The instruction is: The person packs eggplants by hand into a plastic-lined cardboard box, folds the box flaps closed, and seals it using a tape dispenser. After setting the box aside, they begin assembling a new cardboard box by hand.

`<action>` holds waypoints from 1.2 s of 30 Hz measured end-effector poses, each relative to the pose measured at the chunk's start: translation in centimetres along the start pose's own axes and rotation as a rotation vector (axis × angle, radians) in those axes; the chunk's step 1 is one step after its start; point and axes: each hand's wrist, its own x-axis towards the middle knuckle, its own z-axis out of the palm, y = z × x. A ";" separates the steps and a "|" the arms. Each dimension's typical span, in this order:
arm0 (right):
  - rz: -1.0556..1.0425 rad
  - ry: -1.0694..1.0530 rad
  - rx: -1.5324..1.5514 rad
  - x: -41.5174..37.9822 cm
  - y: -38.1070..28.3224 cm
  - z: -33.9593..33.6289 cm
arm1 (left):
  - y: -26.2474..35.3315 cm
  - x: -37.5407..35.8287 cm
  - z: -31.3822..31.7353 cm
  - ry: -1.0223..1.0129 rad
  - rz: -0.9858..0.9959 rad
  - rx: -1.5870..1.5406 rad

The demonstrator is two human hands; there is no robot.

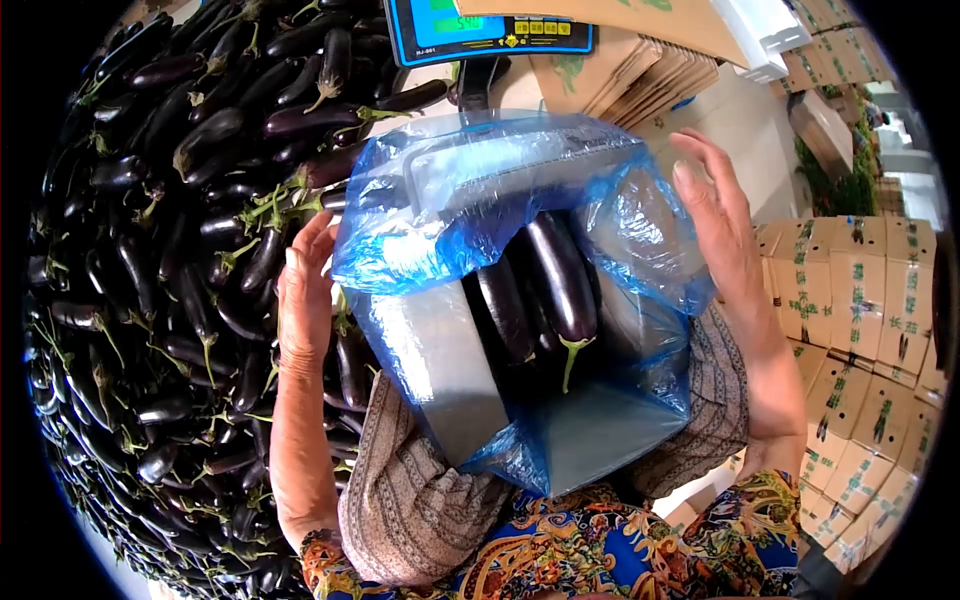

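A blue plastic bag (420, 230) lines an open box in front of me, its edges folded out over the walls. Inside lie dark purple eggplants (562, 285), one with its green stem toward me. My left hand (308, 290) is beside the bag's left edge, fingers slightly apart and holding nothing. On the right, my right hand (718, 205) is raised next to the bag's right edge, its fingers spread and empty. The bottom of the box is partly hidden by the eggplants and shadow.
A large heap of eggplants (160, 330) fills the left side. A blue scale display (490, 30) stands at the top, beside flattened cardboard (640, 80). Stacked cartons (850, 290) line the right. A white crate (775, 40) is at the top right.
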 end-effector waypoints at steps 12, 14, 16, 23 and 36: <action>-0.089 -0.213 0.199 1.2 2.1 0.9 | 6.7 1.3 5.1 0.076 0.264 0.334; -0.130 -0.260 0.145 0.3 1.4 0.1 | 7.9 -0.1 5.2 0.003 0.257 0.347; -0.187 -0.292 0.080 -0.6 1.7 -0.4 | 10.2 -2.8 6.3 -0.094 0.177 0.535; -0.462 -1.122 -0.445 -7.2 6.4 -0.8 | 9.4 -11.3 11.2 -1.269 0.013 0.912; -0.298 -0.413 -0.518 -8.8 9.0 -4.0 | 7.4 -9.0 8.8 -0.418 -0.348 1.483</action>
